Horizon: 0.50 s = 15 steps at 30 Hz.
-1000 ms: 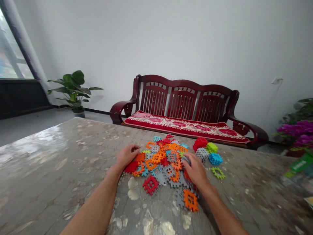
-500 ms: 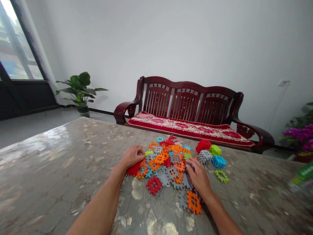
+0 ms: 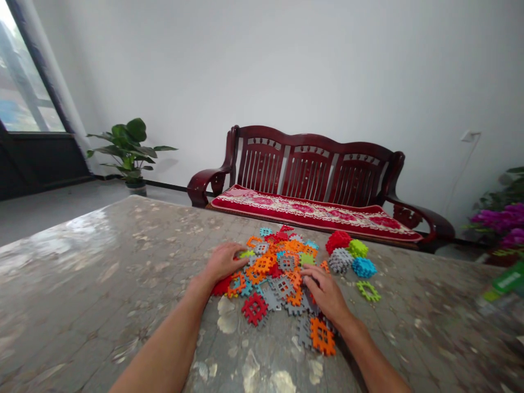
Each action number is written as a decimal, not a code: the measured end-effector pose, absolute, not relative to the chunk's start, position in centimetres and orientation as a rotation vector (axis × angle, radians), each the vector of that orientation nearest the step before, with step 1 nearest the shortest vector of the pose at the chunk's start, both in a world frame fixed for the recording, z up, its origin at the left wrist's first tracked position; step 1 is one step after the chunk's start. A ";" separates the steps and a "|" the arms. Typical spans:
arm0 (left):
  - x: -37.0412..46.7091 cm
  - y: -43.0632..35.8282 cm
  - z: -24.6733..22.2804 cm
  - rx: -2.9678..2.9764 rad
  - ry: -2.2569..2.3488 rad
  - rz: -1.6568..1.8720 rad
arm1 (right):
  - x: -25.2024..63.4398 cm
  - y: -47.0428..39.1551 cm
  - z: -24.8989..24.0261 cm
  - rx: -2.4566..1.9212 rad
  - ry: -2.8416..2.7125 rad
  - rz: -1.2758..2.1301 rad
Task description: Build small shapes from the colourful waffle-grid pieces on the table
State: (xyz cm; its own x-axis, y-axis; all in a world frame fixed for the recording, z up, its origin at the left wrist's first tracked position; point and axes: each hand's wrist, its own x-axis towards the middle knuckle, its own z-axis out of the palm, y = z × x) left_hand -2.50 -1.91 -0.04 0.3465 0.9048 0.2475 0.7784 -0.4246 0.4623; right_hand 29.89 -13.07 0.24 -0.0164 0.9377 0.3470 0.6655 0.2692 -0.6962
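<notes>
A loose pile of notched plastic tiles in red, orange, grey, blue and green lies between my hands, with an orange tile [image 3: 264,264] near its middle. My left hand [image 3: 227,262] rests at the pile's left edge, fingertips by a light green piece [image 3: 246,254]; a red piece [image 3: 221,286] shows under it. At the right side of the pile, my right hand [image 3: 323,286] has bent fingers over orange and grey tiles. What either hand grips, if anything, is too small to make out. Nearer me lie a red tile [image 3: 254,309] and an orange tile [image 3: 322,337].
Right of the pile stand red [image 3: 338,242], grey [image 3: 340,261], green [image 3: 357,248] and blue [image 3: 364,267] stacks, with a green frame tile [image 3: 368,291] nearby. A green-labelled clear object [image 3: 505,284] is at the far right. Behind the table [image 3: 135,262] is a wooden bench [image 3: 309,169].
My right hand has shifted slightly left, further over the pile. The fingers of my left hand have reached a little toward the light green piece. The view has moved slightly.
</notes>
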 end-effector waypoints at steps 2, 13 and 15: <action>-2.3 -1.9 -0.1 2.368 1.453 0.689 | 29.3 -13.4 0.9 -1.400 -1.812 0.544; -2.8 -1.5 -0.6 2.263 1.542 0.759 | 31.2 -12.7 0.7 -1.522 -1.449 0.432; -2.8 -1.5 -0.4 2.253 1.586 0.769 | 32.0 -12.6 0.4 -1.573 -1.425 0.391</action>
State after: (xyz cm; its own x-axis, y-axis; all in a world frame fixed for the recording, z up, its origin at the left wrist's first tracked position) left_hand -2.79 -1.50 -0.45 0.2558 0.9307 0.2614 0.7815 -0.3582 0.5107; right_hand 32.01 -12.62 0.40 0.2712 0.8988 0.3444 0.5971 0.1235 -0.7926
